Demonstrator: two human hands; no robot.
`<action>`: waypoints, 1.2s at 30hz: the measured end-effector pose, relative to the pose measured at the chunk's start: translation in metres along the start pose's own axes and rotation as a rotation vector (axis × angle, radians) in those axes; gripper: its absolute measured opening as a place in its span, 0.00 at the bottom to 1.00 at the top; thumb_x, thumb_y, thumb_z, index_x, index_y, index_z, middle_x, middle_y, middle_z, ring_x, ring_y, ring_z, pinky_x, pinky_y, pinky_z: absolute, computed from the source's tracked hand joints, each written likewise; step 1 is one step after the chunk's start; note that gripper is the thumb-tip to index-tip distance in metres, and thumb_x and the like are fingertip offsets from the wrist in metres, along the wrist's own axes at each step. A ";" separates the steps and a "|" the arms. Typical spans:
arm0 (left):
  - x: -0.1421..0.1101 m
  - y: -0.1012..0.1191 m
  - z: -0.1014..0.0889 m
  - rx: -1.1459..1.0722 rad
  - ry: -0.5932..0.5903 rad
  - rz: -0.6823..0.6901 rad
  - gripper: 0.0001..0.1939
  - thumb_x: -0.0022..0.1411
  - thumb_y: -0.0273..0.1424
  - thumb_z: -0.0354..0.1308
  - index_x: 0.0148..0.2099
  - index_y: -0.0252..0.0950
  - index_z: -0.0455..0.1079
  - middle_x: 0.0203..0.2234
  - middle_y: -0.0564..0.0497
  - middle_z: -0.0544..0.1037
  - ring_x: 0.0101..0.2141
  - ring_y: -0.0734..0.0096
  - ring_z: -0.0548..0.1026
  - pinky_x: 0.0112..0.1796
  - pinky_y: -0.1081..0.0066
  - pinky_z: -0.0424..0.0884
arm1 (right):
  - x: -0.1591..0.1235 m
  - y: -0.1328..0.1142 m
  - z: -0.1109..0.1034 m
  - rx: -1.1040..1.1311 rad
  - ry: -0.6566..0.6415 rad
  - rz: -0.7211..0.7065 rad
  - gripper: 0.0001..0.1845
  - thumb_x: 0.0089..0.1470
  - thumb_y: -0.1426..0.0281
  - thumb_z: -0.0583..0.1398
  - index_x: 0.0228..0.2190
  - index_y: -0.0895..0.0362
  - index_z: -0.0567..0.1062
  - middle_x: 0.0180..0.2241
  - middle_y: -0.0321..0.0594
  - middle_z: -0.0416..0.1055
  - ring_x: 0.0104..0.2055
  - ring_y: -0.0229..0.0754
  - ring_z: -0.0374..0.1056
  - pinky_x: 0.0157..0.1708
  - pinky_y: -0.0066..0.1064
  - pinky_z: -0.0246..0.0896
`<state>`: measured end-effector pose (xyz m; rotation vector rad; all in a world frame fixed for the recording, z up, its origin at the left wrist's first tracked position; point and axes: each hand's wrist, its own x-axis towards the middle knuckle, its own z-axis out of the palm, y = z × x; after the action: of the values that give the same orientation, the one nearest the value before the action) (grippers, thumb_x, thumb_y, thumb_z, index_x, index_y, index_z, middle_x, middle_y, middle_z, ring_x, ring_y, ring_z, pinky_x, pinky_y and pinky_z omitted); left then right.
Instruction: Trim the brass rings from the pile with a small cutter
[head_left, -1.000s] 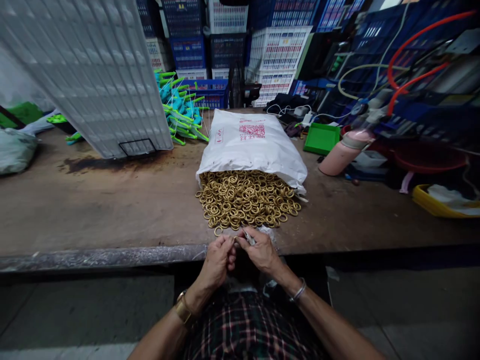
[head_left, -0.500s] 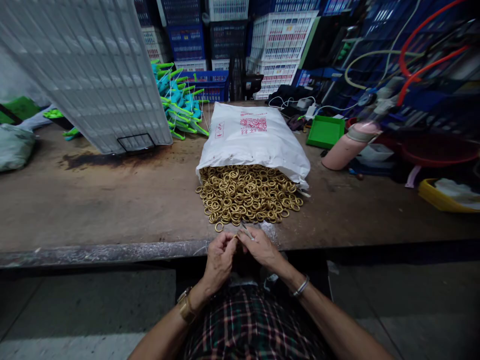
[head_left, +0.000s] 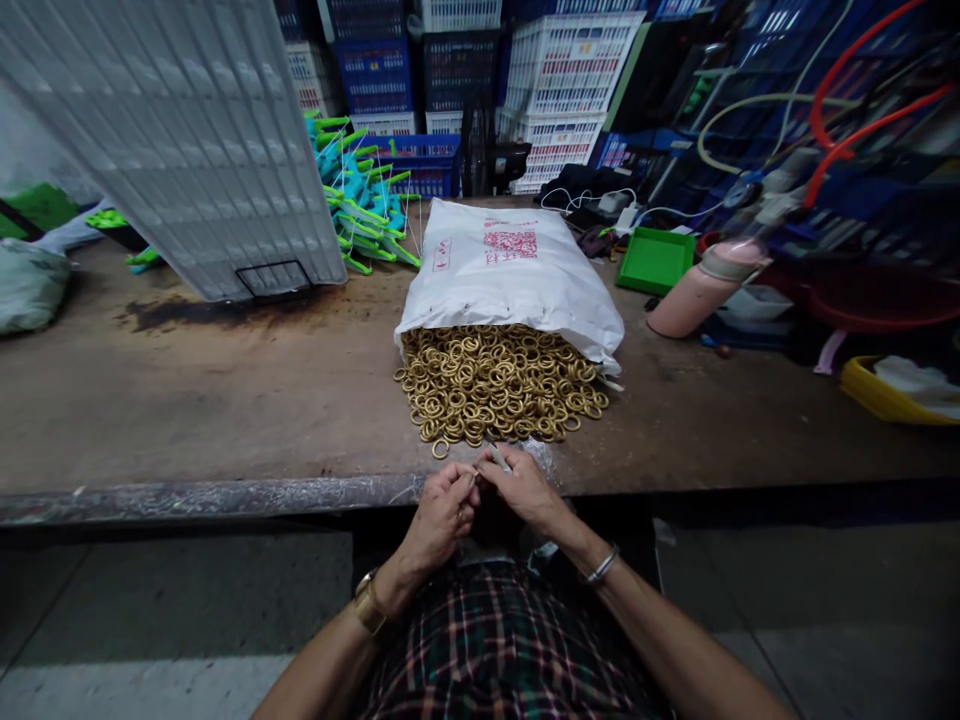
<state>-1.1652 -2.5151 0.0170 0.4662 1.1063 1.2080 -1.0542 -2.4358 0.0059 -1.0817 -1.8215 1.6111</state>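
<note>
My left hand (head_left: 442,508) is closed at the table's front edge, thumb and forefinger pinching what looks like a gold-coloured ring, mostly hidden by the fingertips. Right beside it, my right hand (head_left: 529,492) is closed around a slim, pale knife-like tool (head_left: 499,459), whose narrow end points away from me. The fingertips of both hands meet at the small piece. Just beyond them lies a heap of gold-coloured rings (head_left: 495,385), spilling from the mouth of a white sack (head_left: 517,275) with red print. One loose ring (head_left: 440,450) lies at the near side of the heap.
On the left of the wooden table (head_left: 225,400) stands a tall translucent ribbed panel (head_left: 217,150), with green and teal plastic pieces (head_left: 367,210) behind. To the right are a green tray (head_left: 656,258), a pink bottle (head_left: 705,290) and a yellow basket (head_left: 892,390). Stacked crates (head_left: 570,65) line the back.
The left hand has turned slightly, showing more of its curled lower fingers. Both hands stay together at the table edge, and the view has shifted a little.
</note>
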 end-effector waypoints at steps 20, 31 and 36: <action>-0.005 -0.004 -0.002 -0.006 0.085 0.095 0.18 0.52 0.45 0.57 0.31 0.35 0.57 0.19 0.59 0.62 0.13 0.89 0.50 0.15 0.81 0.42 | -0.016 0.011 0.004 -0.639 -0.033 -0.241 0.10 0.48 0.76 0.49 0.30 0.55 0.69 0.23 0.35 0.68 0.25 0.36 0.60 0.26 0.26 0.48; -0.011 -0.005 0.000 0.071 0.104 0.121 0.19 0.53 0.45 0.57 0.28 0.35 0.56 0.16 0.60 0.58 0.14 0.87 0.51 0.15 0.82 0.45 | -0.011 0.009 0.000 -0.805 -0.120 -0.153 0.14 0.46 0.77 0.50 0.35 0.56 0.69 0.25 0.37 0.70 0.26 0.37 0.62 0.25 0.27 0.44; -0.020 0.004 0.008 -0.152 -0.016 0.029 0.16 0.54 0.41 0.57 0.30 0.35 0.57 0.19 0.58 0.63 0.14 0.88 0.50 0.15 0.82 0.44 | 0.001 0.012 -0.005 -0.919 0.057 -0.119 0.10 0.52 0.74 0.49 0.34 0.57 0.68 0.26 0.39 0.71 0.26 0.38 0.64 0.25 0.27 0.44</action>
<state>-1.1595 -2.5303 0.0319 0.3757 0.9891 1.3012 -1.0479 -2.4316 -0.0045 -1.2978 -2.5911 0.6148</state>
